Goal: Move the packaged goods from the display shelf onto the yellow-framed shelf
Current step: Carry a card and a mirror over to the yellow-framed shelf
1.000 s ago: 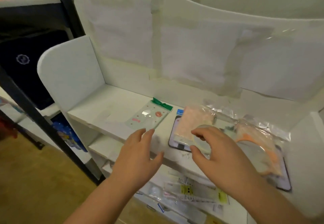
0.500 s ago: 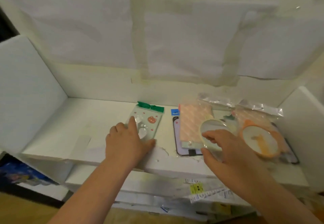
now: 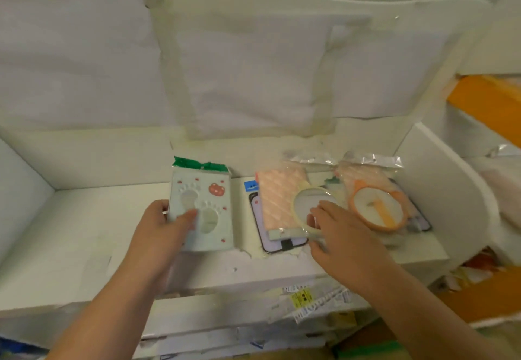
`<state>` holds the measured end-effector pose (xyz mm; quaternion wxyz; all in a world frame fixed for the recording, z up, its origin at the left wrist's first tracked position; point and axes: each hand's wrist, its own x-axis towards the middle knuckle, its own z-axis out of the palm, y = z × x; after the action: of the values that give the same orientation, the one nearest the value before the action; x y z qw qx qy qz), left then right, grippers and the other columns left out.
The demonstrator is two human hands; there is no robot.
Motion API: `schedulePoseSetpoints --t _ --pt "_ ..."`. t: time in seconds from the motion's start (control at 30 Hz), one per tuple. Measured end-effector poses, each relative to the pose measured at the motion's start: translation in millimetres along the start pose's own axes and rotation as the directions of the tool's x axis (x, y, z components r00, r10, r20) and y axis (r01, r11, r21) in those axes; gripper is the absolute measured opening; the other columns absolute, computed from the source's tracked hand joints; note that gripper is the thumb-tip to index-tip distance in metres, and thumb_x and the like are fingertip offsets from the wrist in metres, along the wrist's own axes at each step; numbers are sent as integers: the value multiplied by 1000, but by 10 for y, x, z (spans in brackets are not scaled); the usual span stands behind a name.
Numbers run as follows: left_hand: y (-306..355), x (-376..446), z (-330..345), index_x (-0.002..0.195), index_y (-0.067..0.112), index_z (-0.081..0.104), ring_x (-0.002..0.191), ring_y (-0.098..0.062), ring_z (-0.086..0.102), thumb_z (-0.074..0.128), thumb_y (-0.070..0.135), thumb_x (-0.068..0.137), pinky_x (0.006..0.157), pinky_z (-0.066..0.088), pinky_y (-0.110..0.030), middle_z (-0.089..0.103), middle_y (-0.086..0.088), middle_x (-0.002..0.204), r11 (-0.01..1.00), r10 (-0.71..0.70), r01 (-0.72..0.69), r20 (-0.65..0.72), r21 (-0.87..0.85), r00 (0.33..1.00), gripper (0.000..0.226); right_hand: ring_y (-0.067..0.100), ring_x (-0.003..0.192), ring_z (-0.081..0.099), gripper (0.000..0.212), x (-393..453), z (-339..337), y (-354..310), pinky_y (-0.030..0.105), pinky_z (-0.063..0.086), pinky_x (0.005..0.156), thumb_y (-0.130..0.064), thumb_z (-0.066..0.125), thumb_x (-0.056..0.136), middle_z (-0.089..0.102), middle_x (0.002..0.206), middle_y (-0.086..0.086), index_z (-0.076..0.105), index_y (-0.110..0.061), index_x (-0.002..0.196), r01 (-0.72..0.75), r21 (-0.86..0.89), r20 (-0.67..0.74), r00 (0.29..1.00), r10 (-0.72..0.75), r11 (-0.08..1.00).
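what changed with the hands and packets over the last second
The left hand went from hovering before the display shelf to gripping the green-topped packet. The right hand reached down onto the pink packet with the round mirror. The orange-mirror packet stayed put.

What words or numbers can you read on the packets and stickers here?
None can be read.
Blue label by the pink packet: marks too blurred.
Yellow sticker on the lower shelf: print too small.
White barcode strips beside it: too blurred.
Green packet: only pictures, paw prints and a bear face.
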<state>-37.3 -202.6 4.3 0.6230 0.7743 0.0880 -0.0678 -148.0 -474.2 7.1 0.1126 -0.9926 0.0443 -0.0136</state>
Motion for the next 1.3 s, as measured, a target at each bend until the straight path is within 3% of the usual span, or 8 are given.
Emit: schedulePoseSetpoints --t 0.2,0.4,0.53,0.63,0.73,0.9,1.0,1.3 --pt "96 -310 129 102 13 61 82 -26 72 66 15 93 69 53 -38 77 -8 93 976 -76 105 153 -190 985 11 19 138 36 49 122 93 -1 33 38 106 -36 53 86 31 152 1 38 -24 131 24 -93 13 1000 -23 995" --pt "129 -425 116 102 12 61 78 -24 71 65 15 93 69 52 -35 78 -8 90 964 -89 134 197 -228 976 10 7 111 49 32 8 145 -36 22 48 88 -24 54 86 48 130 -10 47 -29 117 70 -21 -121 990 -72 997" --pt "157 -486 93 103 14 62 85 -26 73 64 15 94 74 53 -38 79 -6 94 949 -99 161 230 -271 968 9 2 105 53 37 1 134 -63 23 49 91 -18 47 98 55 122 -15 48 -29 133 -69 352 -200 969 148 933" --pt "171 -503 116 103 14 63 87 -26 73 62 14 94 81 51 -42 79 -6 97 928 -101 188 270 -321 958 8 2 88 56 34 -18 46 -108 20 47 77 -24 43 103 60 102 -13 53 -23 135 -165 685 -227 877 423 709" --pt "202 -506 196 105 13 63 81 -22 74 62 14 94 80 50 -41 79 -8 98 905 -98 215 311 -368 945 11 4 86 57 28 -97 -74 -123 24 47 72 -32 47 102 61 100 -9 58 -20 125 -165 960 -28 749 662 227" --pt "303 -547 482 111 14 65 75 -15 76 60 10 94 71 51 -35 79 -7 98 871 -73 246 382 -426 921 19 25 111 67 35 -382 -273 30 45 49 101 -21 49 101 66 129 7 50 -25 136 162 840 265 711 652 -517" --pt "393 -645 665 106 17 64 71 -13 76 59 10 95 69 51 -34 79 -4 94 855 -71 280 437 -436 897 15 33 108 69 36 -592 -411 72 50 52 99 -14 48 100 70 122 14 49 -21 135 269 743 260 728 635 -613" --pt "710 -1053 1104 109 19 64 75 -15 77 56 6 95 67 54 -35 80 -2 96 871 -25 257 485 -419 874 20 29 109 69 39 -1178 -708 273 43 58 85 -7 45 98 68 126 14 51 -16 136 356 780 58 778 625 -515"
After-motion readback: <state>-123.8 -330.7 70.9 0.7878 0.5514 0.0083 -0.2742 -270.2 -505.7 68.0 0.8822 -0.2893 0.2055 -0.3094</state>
